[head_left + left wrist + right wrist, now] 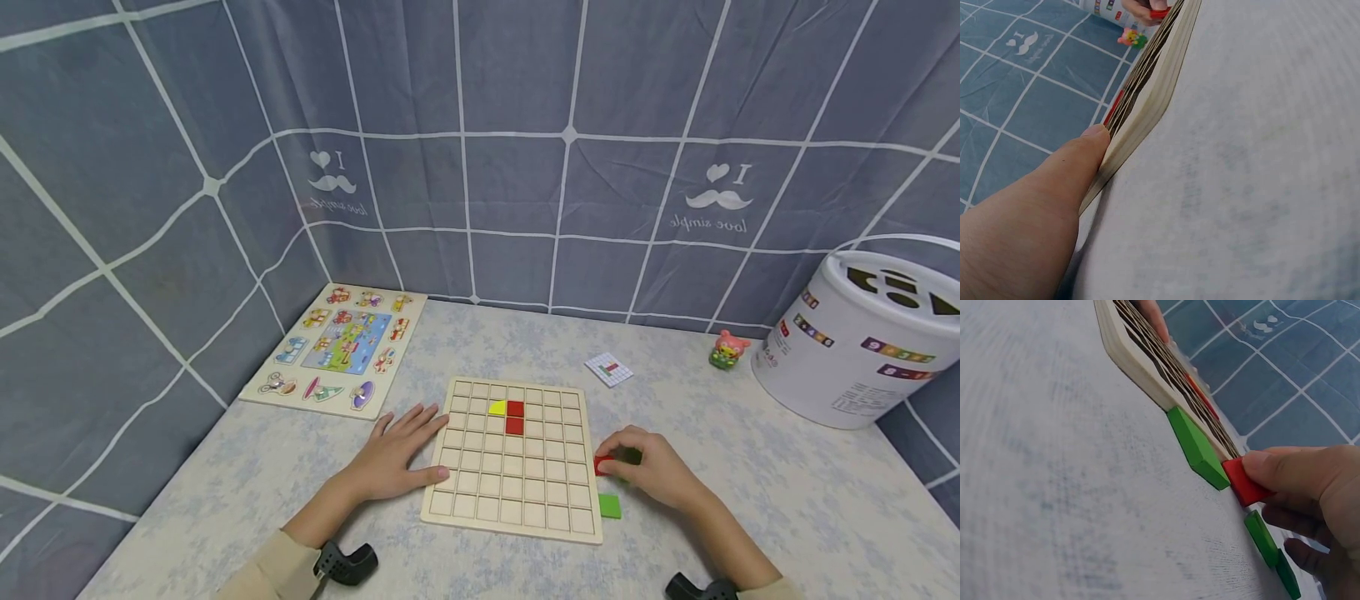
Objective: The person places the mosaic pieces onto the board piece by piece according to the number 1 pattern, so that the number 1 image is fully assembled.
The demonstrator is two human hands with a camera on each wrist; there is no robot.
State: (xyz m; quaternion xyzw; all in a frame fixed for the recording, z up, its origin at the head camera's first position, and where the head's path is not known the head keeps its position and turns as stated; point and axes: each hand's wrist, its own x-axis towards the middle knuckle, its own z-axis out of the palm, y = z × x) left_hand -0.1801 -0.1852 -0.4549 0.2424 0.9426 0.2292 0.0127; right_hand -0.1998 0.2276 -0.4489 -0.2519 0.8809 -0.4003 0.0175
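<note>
A wooden grid board (487, 483) lies on the table, with two red square tiles (514, 426) and a yellow quarter-round tile (497, 407) in its upper cells. My left hand (397, 454) rests at the board's left edge, fingers spread and thumb touching the rim. Beside the right edge my right hand (656, 469) pinches a red tile (1244, 481) between thumb and fingers. A green tile (610, 506) lies against the board below that hand. Two more green tiles (1261, 539) lie under its fingers in the right wrist view, partly hidden in the head view.
Behind the board's right corner lies a small pattern card (609, 369). A pink and green figurine (727, 350) and a white bucket (847, 350) stand at the right. A picture puzzle board (292, 354) lies at the back left, near the hanging curtain (517, 183).
</note>
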